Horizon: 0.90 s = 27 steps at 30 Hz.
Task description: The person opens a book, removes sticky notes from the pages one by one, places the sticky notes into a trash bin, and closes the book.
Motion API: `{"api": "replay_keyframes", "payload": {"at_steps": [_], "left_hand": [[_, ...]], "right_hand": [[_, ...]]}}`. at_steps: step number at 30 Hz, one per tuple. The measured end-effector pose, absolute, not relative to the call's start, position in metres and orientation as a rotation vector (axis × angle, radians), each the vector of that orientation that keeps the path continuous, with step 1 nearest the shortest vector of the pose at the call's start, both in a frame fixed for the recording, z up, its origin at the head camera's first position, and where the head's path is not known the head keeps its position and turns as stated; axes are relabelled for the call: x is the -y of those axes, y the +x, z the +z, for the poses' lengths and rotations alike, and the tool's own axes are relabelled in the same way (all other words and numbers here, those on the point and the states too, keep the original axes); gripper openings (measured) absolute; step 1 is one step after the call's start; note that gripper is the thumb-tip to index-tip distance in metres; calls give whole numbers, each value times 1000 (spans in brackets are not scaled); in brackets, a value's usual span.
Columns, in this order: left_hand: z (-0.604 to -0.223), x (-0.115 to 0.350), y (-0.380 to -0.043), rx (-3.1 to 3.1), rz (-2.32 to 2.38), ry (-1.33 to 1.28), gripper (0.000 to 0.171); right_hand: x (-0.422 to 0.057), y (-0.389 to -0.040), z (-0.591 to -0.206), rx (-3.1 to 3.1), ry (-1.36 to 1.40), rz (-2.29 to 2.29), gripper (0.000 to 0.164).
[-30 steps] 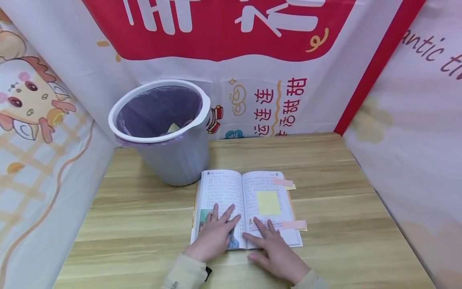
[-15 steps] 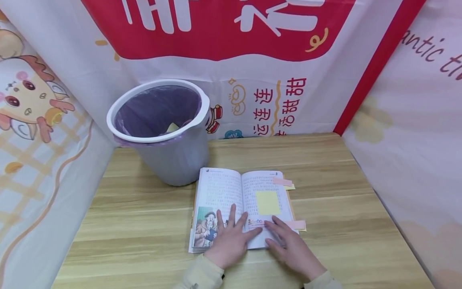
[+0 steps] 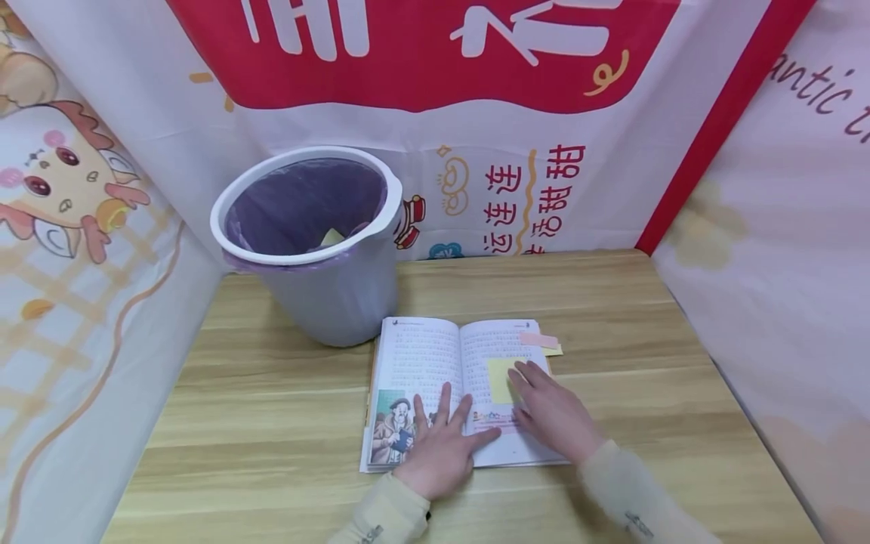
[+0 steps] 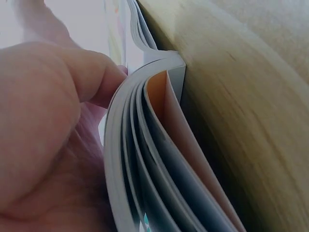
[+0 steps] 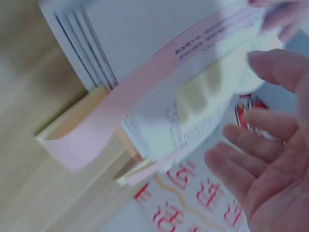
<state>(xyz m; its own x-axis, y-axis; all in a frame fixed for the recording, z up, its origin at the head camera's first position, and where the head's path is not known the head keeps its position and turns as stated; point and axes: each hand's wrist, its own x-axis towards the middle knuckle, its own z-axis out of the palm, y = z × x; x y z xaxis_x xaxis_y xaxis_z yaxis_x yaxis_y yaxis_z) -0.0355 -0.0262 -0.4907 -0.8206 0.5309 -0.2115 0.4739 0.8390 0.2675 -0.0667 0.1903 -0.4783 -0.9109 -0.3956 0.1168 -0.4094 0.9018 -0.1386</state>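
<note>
The open book (image 3: 424,351) lies on the surface (image 3: 652,378), a bin (image 3: 333,298) at its ten o'clock. The left hand (image 3: 440,453) spreads across it; the right hand (image 3: 557,412), fingers loose, is over the yellow note's (image 3: 499,384) three o'clock side.

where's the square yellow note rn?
In the head view, the square yellow note is on the right page of the open book, below a pink strip, partly hidden by the right hand.

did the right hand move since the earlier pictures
Yes, forward: in the head view the right hand went from below the yellow note to over its right part.
</note>
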Motion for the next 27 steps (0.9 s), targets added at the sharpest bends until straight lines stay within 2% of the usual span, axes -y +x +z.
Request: {"api": "replay_keyframes", "payload": {"at_steps": [5, 14, 22, 27], "left_hand": [[-491, 26, -35, -2742, 287, 764, 57], [-491, 25, -36, -2743, 278, 758, 57], [-491, 26, -36, -2735, 287, 752, 58], [-490, 25, -36, -2741, 283, 741, 58]], "right_hand": [[-181, -89, -488, 2880, 781, 135, 70], [-180, -106, -493, 2830, 893, -13, 57], [-189, -109, -487, 2814, 819, 17, 21], [-193, -112, -482, 2867, 736, 138, 7]]}}
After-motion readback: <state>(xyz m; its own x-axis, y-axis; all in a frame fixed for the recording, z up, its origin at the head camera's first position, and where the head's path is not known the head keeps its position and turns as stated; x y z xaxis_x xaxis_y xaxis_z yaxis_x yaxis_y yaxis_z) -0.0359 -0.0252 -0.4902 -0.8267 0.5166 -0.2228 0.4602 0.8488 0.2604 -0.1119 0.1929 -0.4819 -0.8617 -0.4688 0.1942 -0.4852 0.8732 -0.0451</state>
